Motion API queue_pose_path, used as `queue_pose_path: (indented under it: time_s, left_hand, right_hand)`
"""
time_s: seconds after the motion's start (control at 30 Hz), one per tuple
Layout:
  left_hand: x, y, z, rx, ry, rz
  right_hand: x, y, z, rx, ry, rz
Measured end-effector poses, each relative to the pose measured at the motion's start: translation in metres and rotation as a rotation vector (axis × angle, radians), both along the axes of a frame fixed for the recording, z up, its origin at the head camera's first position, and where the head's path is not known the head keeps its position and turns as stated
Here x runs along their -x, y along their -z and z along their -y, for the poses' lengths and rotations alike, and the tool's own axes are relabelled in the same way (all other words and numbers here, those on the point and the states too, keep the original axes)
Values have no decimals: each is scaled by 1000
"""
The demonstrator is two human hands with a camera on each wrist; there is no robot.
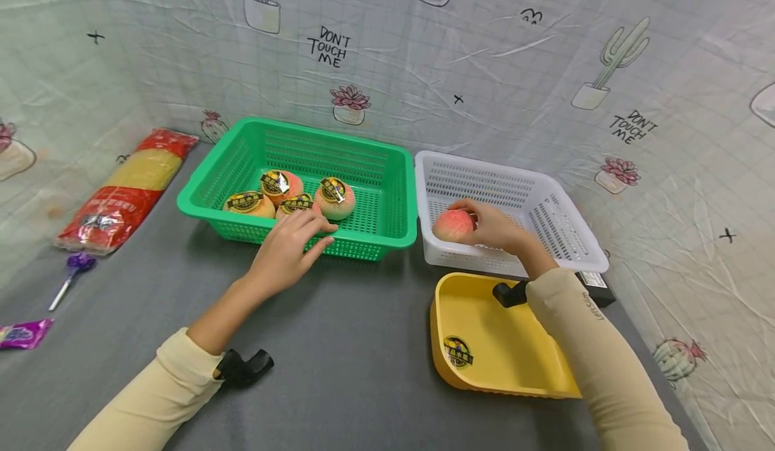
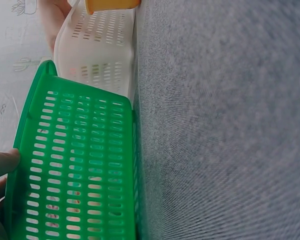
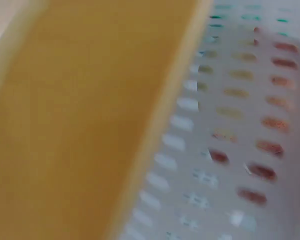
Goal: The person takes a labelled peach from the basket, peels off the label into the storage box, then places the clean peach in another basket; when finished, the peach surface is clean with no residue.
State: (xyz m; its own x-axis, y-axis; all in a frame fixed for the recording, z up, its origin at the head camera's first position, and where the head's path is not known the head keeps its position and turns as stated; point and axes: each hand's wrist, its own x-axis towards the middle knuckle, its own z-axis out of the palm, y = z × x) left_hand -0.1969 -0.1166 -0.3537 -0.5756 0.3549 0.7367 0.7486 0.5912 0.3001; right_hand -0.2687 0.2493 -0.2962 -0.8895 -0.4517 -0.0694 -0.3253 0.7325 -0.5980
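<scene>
Whitish printed backdrop point(image 1: 399, 60), creased, with cactus drawings and lettering.
Grey tabletop point(image 1: 351, 357).
Green slotted basket point(image 1: 363, 247), at the back, left of centre.
White slotted basket point(image 1: 447, 256), just beside it on the right.
Yellow tray point(image 1: 490, 336), in front of the white basket, partly covered by the right sleeve.
Red-and-yellow bag point(image 1: 130, 192), lying left of the green basket.
Right hand point(image 1: 495, 227), reaching over the white basket's front wall, fingers bent round a peach.
Left hand point(image 1: 287, 249), at the green basket's front rim, thumb and forefinger partly spread; whether they grip the rim cannot be told.
Held peach point(image 1: 453, 227), pinkish red, inside the white basket, against the right hand's fingers and to the left of its palm.
Four labelled peaches point(image 1: 340, 211), grouped in the green basket, just beyond the left hand.
Purple lollipop point(image 1: 80, 262), near the bag.
Purple packet point(image 1: 24, 334), at the left edge.
</scene>
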Motion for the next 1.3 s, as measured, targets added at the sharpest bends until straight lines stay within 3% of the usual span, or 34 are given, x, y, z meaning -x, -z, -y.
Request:
queue_pose_path:
  time_s: [0.3,1.0,1.3]
  left_hand:
    - [1,1,1,-3,3,2]
    - [0,0,0,-12,19,4]
    - [-1,-2,2,-21,24,12]
  right_hand:
    - [7,13,10,-36,4,38]
    - [17,15,23,-90,132,317]
    - [18,16,21,-143,124,323]
